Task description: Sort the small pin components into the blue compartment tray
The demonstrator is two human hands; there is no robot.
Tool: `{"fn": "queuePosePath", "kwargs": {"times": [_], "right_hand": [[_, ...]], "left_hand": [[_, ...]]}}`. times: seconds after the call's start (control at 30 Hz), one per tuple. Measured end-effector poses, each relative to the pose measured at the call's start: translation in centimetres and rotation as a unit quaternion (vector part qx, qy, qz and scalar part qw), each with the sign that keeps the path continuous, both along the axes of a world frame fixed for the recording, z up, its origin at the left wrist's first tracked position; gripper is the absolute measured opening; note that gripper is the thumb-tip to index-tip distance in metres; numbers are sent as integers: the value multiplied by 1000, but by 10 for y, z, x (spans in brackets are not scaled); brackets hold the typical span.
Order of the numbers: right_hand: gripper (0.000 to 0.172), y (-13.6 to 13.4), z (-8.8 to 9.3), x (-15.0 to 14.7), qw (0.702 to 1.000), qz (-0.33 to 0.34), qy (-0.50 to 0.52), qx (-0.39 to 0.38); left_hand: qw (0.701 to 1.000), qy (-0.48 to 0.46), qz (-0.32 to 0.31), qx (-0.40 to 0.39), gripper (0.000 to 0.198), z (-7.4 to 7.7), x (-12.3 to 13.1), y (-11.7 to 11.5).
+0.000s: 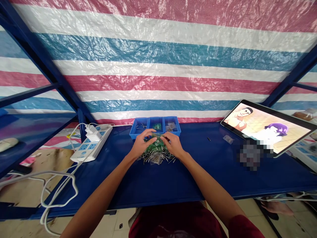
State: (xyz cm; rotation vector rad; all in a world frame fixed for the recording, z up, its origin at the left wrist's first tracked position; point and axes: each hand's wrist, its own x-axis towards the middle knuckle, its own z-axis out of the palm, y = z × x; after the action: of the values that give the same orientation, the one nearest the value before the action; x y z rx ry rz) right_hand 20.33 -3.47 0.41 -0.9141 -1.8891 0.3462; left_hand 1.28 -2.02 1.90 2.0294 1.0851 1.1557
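Note:
A pile of small green parts with metal pins (156,152) lies on the blue table (153,185), partly under clear plastic. My left hand (141,143) rests on the pile's left side with its fingers curled over the top. On the right side my right hand (173,143) does the same, fingers bent onto the parts. Whether either hand pinches a single part is hidden. Just behind the hands stand three joined blue bins (155,126) with a few small items inside.
A white power strip (92,144) with plugs and trailing white cables lies at the table's left. A tablet (268,127) showing a cartoon leans at the right, with a small clear bag (228,139) near it. A striped tarp hangs behind. Blue shelf frames flank both sides.

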Motion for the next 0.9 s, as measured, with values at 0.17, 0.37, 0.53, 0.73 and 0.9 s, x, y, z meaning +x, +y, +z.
{"fn": "queuePosePath", "kwargs": {"times": [0.17, 0.37, 0.53, 0.73, 0.9], "right_hand": [[31, -1, 1, 0, 1000, 8, 4, -14], [34, 0, -4, 2, 999, 18, 30, 17], [23, 2, -4, 2, 998, -1, 10, 54], [26, 0, -1, 2, 999, -23, -14, 21], [30, -2, 2, 1, 999, 3, 30, -24]], "left_hand": [[997, -44, -46, -45, 31, -1, 1, -1], [982, -120, -77, -125, 41, 3, 6, -6], [991, -70, -67, -90, 33, 4, 6, -4], [998, 47, -36, 30, 37, 4, 3, -4], [1000, -10, 3, -18, 37, -1, 4, -5]]}}
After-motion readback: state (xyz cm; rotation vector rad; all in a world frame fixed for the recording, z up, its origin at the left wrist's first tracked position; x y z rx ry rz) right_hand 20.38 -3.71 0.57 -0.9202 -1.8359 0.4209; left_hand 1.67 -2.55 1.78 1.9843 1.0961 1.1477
